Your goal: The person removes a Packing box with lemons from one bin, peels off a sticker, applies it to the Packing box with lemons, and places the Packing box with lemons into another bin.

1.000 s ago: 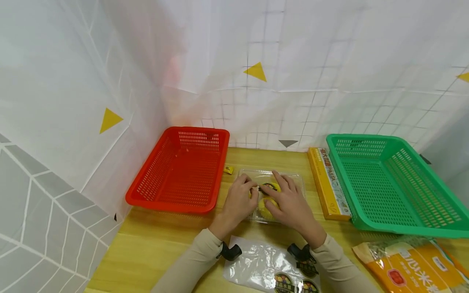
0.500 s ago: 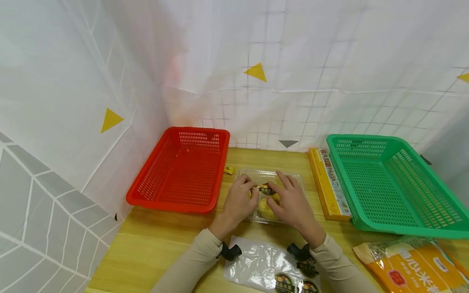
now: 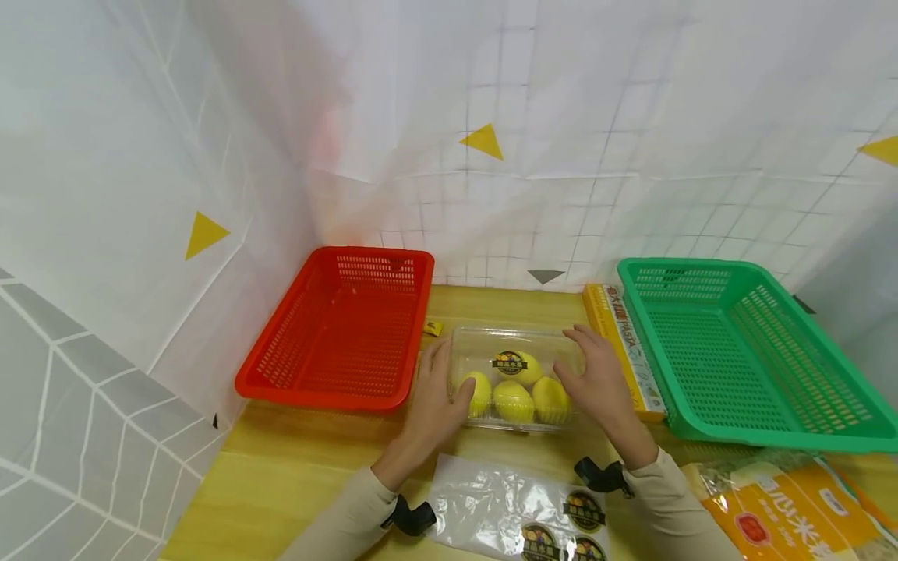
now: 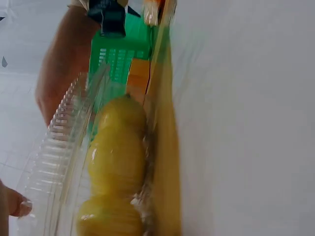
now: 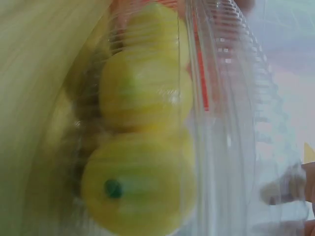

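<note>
With left hand point(image 3: 436, 405) and right hand point(image 3: 599, 382) drawn apart, fingers loosely wide, the label point(image 3: 509, 362) is left uncovered on the clear box point(image 3: 484, 344) between red basket point(image 3: 423, 319) and green basket point(image 3: 666, 366), its pressing-down seemingly finished.

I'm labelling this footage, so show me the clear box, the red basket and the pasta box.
Clear box point(image 3: 480, 353), head view: left part of its top.
Red basket point(image 3: 323, 396), head view: near rim.
Pasta box point(image 3: 624, 348), head view: upper face.

White gridded sheeting point(image 3: 561, 187) with yellow triangles point(image 3: 482, 142) rises behind a yellowish wood-grain table point(image 3: 281, 467).
</note>
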Demonstrator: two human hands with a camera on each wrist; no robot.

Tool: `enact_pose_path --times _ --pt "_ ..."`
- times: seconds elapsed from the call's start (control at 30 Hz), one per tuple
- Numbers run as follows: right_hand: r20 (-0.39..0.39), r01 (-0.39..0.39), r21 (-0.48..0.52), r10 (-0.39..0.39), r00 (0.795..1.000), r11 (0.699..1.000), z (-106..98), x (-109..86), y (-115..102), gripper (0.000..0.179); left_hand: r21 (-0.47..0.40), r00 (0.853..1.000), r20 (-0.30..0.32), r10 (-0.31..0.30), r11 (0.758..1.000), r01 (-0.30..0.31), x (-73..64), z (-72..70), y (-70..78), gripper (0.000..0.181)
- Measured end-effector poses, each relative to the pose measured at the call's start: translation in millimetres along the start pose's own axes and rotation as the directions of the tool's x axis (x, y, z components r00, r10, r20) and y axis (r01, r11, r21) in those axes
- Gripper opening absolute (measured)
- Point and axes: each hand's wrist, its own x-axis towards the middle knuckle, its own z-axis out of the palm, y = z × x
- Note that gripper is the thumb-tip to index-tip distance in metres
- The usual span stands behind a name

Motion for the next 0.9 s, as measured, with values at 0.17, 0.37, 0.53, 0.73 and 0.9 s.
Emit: enact_pose_path --times 0.17,0.37,0.53,0.73,0.9 --pt "0.078 -0.101 0.059 0.096 0.992 0.993 -7.3 -6.2 10.5 0.060 -0.152 0.981 0.061 -0.187 0.969 0.194 -15.4 -0.4 -7.2 0.079" --pt "0.232 -0.295 0.141 0.258 0.938 0.945 -9.4 -13.6 21.1 0.075 -0.331 0.939 0.126 -0.319 0.879 0.343 -26.3 -2.0 -14.0 0.073" --pt "0.366 -0.419 0.224 0.323 0.873 0.880 -10.0 -17.0 28.1 0.087 -0.242 0.940 0.139 -0.312 0.909 0.338 -29.5 -7.4 -14.8 0.051" --pt "0.464 -0.508 0.358 0.323 0.825 0.783 -10.1 -20.2 35.9 0.091 -0.290 0.930 0.186 -0.317 0.886 0.361 -29.2 -9.3 -16.2 0.055" --pt "0.474 -0.541 0.417 0.334 0.815 0.730 -8.7 -22.9 39.9 0.085 -0.470 0.916 0.188 -0.354 0.787 0.400 -32.4 -6.6 -15.2 0.056"
